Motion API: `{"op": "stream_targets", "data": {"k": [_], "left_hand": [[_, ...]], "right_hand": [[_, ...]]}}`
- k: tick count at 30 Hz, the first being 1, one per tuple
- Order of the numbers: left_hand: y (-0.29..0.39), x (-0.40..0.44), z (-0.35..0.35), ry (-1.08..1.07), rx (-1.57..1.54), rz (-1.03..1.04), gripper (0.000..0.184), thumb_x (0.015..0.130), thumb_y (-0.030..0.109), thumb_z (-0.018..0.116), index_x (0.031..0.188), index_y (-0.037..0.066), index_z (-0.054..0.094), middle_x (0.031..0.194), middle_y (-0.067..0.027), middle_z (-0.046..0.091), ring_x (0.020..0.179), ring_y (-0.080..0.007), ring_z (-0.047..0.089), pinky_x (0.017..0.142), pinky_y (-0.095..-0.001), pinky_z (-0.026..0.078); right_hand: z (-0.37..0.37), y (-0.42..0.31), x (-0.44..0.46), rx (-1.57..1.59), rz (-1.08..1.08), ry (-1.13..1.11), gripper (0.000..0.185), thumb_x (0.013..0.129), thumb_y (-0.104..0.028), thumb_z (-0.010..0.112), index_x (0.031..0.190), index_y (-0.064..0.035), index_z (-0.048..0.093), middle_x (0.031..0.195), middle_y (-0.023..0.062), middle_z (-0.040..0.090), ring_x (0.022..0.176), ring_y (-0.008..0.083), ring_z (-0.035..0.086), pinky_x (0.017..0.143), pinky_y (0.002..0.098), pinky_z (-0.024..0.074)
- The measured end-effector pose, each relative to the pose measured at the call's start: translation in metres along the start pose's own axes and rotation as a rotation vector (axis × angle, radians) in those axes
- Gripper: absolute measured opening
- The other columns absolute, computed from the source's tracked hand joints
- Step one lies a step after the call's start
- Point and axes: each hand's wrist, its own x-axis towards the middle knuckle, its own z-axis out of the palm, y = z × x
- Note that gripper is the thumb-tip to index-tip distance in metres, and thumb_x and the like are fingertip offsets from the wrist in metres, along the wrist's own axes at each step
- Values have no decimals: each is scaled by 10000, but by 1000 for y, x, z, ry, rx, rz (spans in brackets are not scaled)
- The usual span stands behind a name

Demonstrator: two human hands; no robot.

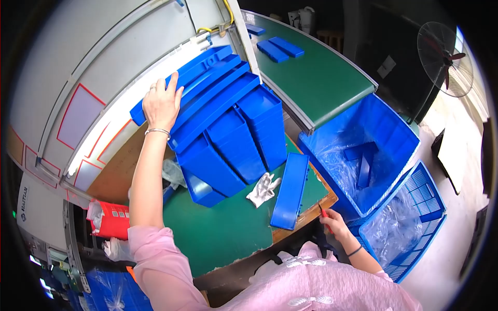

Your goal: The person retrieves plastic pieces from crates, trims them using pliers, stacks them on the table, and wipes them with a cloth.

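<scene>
My left hand [162, 103] is wrapped over the topmost long blue plastic panel [206, 62], fingers across its far side and thumb nearer me. That panel lies on a tall, tilted stack of blue plastic bins [228, 140]. In my right hand [336, 226], closed near the table's front right corner, is a red-handled tool [324, 214] with a thin dark tip; its exact kind is unclear. Close by, a single blue panel [290, 192] rests on the green tabletop [218, 238]. A crumpled white glove [263, 189] sits between this panel and the stack.
Behind the table runs a green conveyor belt [311, 78] carrying several blue panels [280, 49]. At right stand a large blue crate [384, 119] lined with plastic, with blue pieces inside, and a blue basket [428, 192] holding clear film. A red bag [111, 220] is at left.
</scene>
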Motion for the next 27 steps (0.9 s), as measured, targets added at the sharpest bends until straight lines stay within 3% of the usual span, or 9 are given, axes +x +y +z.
{"op": "stream_targets", "data": {"k": [3, 4, 7, 10, 13, 14, 16, 19, 27], "left_hand": [[2, 4, 25, -109, -35, -66, 363, 770, 290, 571, 1099, 141, 538, 752, -66, 476, 717, -210, 506, 626, -344, 417], [9, 0, 30, -175, -47, -101, 363, 774, 283, 565, 1101, 126, 536, 788, -79, 495, 765, -224, 508, 683, -360, 411], [37, -2, -14, 120, -92, 24, 362, 764, 240, 580, 1081, 69, 535, 923, -114, 540, 877, -254, 508, 776, -354, 385], [116, -54, -71, -72, -634, -48, 305, 725, 186, 617, 980, 32, 549, 905, -123, 549, 836, -273, 518, 746, -361, 401], [207, -153, -99, -520, -952, -159, 342, 714, 239, 610, 972, 32, 523, 832, -114, 506, 738, -283, 521, 604, -360, 416], [234, -189, -92, -601, -997, -250, 408, 727, 277, 599, 1025, 19, 492, 846, -123, 505, 753, -300, 527, 618, -374, 423], [274, -239, -84, -840, -897, -394, 523, 737, 331, 590, 1102, -6, 427, 914, -160, 483, 839, -319, 519, 680, -387, 441], [305, -266, -84, -1105, -811, -517, 780, 638, 482, 639, 1187, 1, 362, 1062, -166, 441, 908, -324, 496, 703, -414, 430], [329, -271, -91, -1103, -732, -543, 1040, 540, 563, 657, 1242, -75, 230, 1211, -194, 346, 1077, -336, 353, 924, -438, 267]], "right_hand": [[-9, 8, -5, 87, 65, 76, 315, 700, -150, 583, 1002, -66, 548, 821, -7, 544, 736, 92, 506, 635, 228, 386], [-13, 8, -8, 329, 187, 47, 307, 706, -156, 575, 1001, -78, 548, 848, 12, 546, 773, 126, 519, 688, 274, 407], [-25, 22, -16, 973, 533, -184, 317, 730, -220, 552, 1027, -115, 527, 959, 100, 534, 937, 248, 499, 861, 447, 384], [-10, 23, -33, 886, 619, -279, 389, 732, -226, 537, 1101, -120, 466, 1094, 134, 490, 982, 278, 483, 881, 467, 359], [5, -19, -26, 207, 402, -264, 445, 695, -159, 558, 1119, -113, 432, 1026, 120, 493, 926, 265, 489, 802, 393, 395], [12, -22, -15, 211, 408, -264, 445, 695, -159, 558, 1119, -113, 432, 1026, 120, 493, 926, 265, 489, 802, 393, 395], [25, -27, 8, -1001, -469, 92, 510, 635, -154, 595, 1116, -108, 429, 949, 124, 491, 882, 280, 489, 752, 389, 403], [36, -39, 45, -1230, -612, 157, 515, 577, -176, 626, 1063, -103, 470, 894, 106, 478, 885, 269, 473, 744, 374, 384], [37, -36, 79, -1407, -751, 162, 530, 528, -155, 628, 1047, -105, 533, 890, 99, 476, 853, 249, 454, 734, 341, 358]]}}
